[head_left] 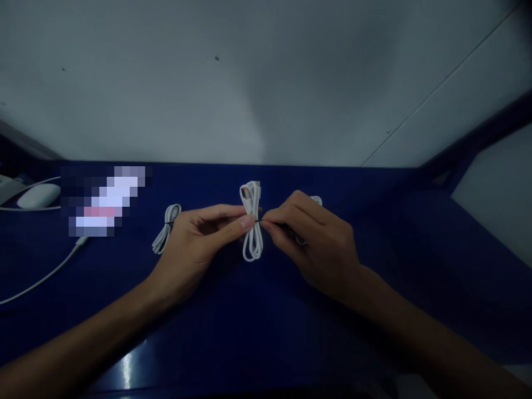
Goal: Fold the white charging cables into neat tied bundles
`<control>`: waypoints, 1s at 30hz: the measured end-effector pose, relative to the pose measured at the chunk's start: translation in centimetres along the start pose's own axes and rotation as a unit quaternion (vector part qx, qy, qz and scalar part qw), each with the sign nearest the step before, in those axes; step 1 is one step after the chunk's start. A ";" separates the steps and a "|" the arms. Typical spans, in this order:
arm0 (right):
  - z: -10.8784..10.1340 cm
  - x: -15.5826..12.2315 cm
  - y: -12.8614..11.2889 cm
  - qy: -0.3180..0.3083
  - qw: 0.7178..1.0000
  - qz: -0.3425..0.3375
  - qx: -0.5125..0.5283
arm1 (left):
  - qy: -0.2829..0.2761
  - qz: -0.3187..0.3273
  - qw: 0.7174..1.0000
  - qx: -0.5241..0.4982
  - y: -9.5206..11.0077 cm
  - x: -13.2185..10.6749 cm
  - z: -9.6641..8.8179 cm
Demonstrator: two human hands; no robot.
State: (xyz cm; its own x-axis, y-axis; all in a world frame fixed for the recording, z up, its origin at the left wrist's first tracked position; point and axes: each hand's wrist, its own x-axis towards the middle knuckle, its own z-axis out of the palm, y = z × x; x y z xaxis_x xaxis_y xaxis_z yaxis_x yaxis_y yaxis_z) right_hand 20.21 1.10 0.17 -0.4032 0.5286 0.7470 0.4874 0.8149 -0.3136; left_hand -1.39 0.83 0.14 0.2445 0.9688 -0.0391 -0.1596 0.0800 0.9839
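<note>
A coiled white USB cable (252,244) is held upright above the blue table, its plug ends at the top and a loop at the bottom. My left hand (208,230) pinches it at the middle between thumb and fingers. At the coil's right side, the thumb and fingertips of my right hand (318,238) are pinched together on a thin black twist tie (258,221) around the bundle. Just left of my left hand lies a second bundled white cable (167,228) with a black tie. Another white cable (316,200) is mostly hidden behind my right hand.
A pixelated bright device (110,202) lies at the left, with a white cord (54,271) running from its lower end. Beside it is a white mouse-shaped object (39,197). Behind the blue table (249,327) rises a grey panel (166,100).
</note>
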 end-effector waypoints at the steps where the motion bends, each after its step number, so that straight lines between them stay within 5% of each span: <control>1: 0.0 0.0 0.0 0.002 1.000 -0.003 -0.004 | -0.001 -0.001 1.000 -0.004 0.0 0.0 0.0; 11: 0.4 -0.2 0.0 -0.006 1.000 0.017 0.024 | 0.019 0.002 1.000 0.018 0.5 -0.2 0.4; 19: 0.0 0.2 -0.4 -0.028 0.984 0.143 0.100 | 0.086 -0.034 0.995 -0.047 0.2 0.3 0.3; 30: -0.3 0.4 -0.6 -0.030 0.935 0.277 0.218 | 0.051 -0.037 0.997 -0.042 0.3 0.5 0.0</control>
State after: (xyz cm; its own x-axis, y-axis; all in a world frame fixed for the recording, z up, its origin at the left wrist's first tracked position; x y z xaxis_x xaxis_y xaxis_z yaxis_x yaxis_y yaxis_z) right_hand 20.02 0.73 0.80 -0.2328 0.8999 0.3688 0.2768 0.4248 -0.8619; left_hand -1.27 1.32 0.40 0.1610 0.9781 -0.1319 -0.2256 0.1666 0.9599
